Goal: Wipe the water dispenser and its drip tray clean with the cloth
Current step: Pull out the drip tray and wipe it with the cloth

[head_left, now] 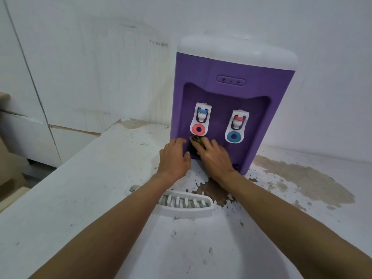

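Observation:
A purple water dispenser (pixel 231 93) with a white top stands on a white counter against the wall. Two white taps sit in its recess. My left hand (pixel 174 157) rests with straight fingers on the dispenser's lower left front edge. My right hand (pixel 214 156) presses a dark greenish cloth (pixel 198 140) into the dark slot at the dispenser's base, just under the left tap's pink ring. Most of the cloth is hidden by my fingers. The white slotted drip tray (pixel 187 204) lies loose on the counter in front, between my forearms.
The counter (pixel 80 198) has peeling paint and a brown bare patch (pixel 302 178) right of the dispenser. Its left edge drops off beside white cabinets (pixel 30 127). A white wall stands close behind.

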